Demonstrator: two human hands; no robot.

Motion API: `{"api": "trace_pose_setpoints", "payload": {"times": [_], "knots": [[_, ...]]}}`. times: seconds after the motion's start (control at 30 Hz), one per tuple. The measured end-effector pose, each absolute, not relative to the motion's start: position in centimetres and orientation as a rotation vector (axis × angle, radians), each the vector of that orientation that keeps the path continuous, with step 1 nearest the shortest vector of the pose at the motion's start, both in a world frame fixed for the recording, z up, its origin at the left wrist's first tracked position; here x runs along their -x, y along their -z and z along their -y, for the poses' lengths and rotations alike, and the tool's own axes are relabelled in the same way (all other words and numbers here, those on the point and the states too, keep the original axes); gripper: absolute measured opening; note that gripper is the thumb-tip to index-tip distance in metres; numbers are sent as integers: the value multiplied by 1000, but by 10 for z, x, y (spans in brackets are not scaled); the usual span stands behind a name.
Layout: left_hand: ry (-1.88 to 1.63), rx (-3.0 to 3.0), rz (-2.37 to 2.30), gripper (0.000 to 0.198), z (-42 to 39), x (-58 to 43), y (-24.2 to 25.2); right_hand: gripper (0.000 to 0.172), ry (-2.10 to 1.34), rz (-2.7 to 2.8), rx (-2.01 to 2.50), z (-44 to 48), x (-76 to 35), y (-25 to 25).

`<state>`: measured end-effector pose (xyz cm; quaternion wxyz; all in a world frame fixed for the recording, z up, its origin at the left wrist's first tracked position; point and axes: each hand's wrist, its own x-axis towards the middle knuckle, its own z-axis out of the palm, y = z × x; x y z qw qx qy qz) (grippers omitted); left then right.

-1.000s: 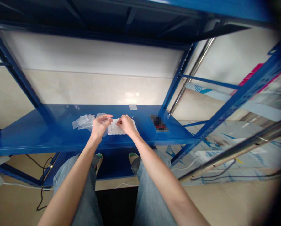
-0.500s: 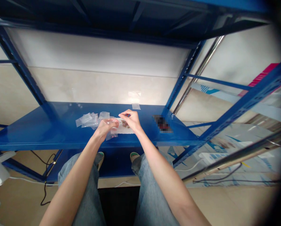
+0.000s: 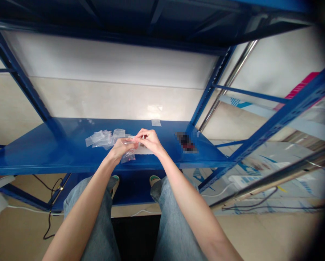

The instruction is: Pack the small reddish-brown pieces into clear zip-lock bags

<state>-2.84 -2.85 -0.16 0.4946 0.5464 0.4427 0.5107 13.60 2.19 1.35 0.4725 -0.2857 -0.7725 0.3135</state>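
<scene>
the blue painted metal shelf is broad and stiff; its bare surface (image 3: 56, 148) gives the widest sideways room well to the left of the white flat sheet (image 3: 146, 151), while its front edge runs just beside the sheet on the near side, leaving little margin there. another blue metal shelf (image 3: 124, 21) overhangs the sheet, so lifting room is limited. the loose pile of see-through plastic bags (image 3: 99, 138), left of the sheet, looks light, floppy and slippery; a pinch on one bag's border should part it from the rest.

the sheet lies beneath the right hand, partly hidden. it looks thin and soft, perhaps paper, and is best held by a corner. the left hand (image 3: 122, 146) is at the sheet's left end, its fingers gripping plastic; the right hand (image 3: 151, 140) is over the sheet, fingers curled together against the left fingertips, though i cannot tell whether anything is between them. a dark, pixelated object (image 3: 186, 142) bounds the room to the right of the sheet.

the small see-through plastic bag (image 3: 128, 156) hangs below the left hand, left of the sheet; almost weightless, likely to crumple, best held at its mouth. the tiny brown pieces (image 3: 142, 145) on the sheet probably scatter easily and suit a fingertip pinch.
</scene>
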Motion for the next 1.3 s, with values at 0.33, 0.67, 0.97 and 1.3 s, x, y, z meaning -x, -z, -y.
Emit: {"api": "trace_pose_setpoints", "payload": {"times": [0.33, 0.67, 0.97, 1.3], "knots": [[-1221, -1306, -1055, 24, 27, 31, 2, 7, -564, 1951, 920, -37, -148, -6], [-1243, -1184, -1007, 25, 32, 39, 0, 7, -193, 2315, 1258, -41, -157, 6], [-1196, -1246, -1027, 21, 35, 37, 0, 8, -192, 2359, 1224, -47, -159, 11], [-1141, -1174, -939, 31, 38, 30, 3, 9, -226, 2216, 1199, -48, -158, 8]]}}
